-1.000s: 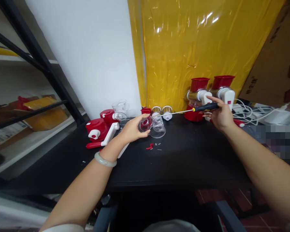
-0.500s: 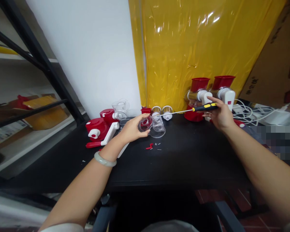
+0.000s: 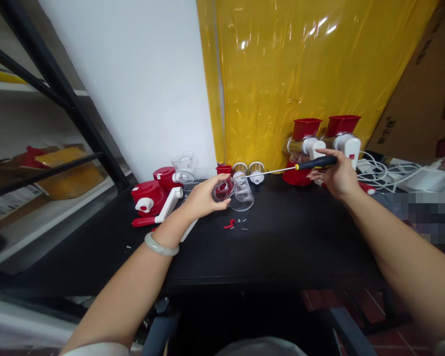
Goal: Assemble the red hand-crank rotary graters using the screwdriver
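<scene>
My left hand (image 3: 210,196) grips a clear plastic housing (image 3: 242,190) by its round end, where a red part shows inside. In my right hand (image 3: 336,174) is a screwdriver (image 3: 315,163) with a black and yellow handle, held almost level. Its long shaft points left, and the tip meets or overlaps the top of the housing; contact is hard to make out. On the table below the housing lie a small red piece (image 3: 229,224) and several tiny screws or pins (image 3: 244,229).
Red grinder bodies (image 3: 147,197) with a crank handle (image 3: 169,205) stand at the left. Behind the housing are two metal grating drums (image 3: 257,172). Two assembled red-and-white graters (image 3: 307,143) stand back right, beside white cables (image 3: 381,173). A black-framed shelf (image 3: 55,94) rises at the left.
The screwdriver handle has turned about its axis in my right fingers, so less yellow shows. My left hand and the housing stay in place.
</scene>
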Action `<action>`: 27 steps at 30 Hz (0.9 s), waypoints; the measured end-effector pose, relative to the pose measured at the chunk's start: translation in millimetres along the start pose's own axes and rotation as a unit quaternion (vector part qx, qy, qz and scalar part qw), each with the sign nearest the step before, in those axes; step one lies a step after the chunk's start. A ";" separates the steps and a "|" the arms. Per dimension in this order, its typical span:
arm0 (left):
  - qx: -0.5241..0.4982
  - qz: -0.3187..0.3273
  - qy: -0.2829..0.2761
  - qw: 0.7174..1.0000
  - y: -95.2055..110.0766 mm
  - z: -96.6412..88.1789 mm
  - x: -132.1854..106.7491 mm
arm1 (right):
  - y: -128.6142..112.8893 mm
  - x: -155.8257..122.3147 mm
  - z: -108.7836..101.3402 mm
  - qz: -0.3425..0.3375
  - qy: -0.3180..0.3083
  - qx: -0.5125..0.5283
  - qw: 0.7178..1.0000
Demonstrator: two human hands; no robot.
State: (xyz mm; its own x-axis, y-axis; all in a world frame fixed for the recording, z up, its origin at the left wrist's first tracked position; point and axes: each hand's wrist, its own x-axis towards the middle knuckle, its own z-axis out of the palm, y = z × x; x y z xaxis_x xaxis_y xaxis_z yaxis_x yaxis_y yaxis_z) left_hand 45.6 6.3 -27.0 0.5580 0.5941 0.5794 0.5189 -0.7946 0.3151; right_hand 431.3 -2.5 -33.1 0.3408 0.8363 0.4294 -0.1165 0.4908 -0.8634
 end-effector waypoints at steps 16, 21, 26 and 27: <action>0.005 -0.004 -0.003 1.000 1.4 -0.6 -1.0 | 0.9 1.1 3.9 0.005 -0.004 0.055 0.998; 0.005 -0.005 -0.001 1.000 1.2 -0.7 -0.8 | -1.1 1.4 6.8 0.014 0.021 0.064 0.998; 0.009 0.000 0.002 1.000 2.4 -0.7 -1.2 | 2.5 0.5 2.4 -0.018 0.002 -0.019 1.000; 0.009 0.000 0.000 1.000 2.9 -0.8 -1.3 | 3.1 0.3 2.0 -0.025 0.007 -0.030 0.999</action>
State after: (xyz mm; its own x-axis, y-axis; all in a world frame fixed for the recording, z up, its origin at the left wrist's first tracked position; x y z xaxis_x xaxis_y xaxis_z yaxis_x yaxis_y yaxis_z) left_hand 45.9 3.2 -26.2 0.5576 0.5942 0.5796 0.5306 -0.7921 0.3016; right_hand 429.1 -0.2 -35.2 0.3581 0.8078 0.4682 -0.0430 0.5152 -0.8560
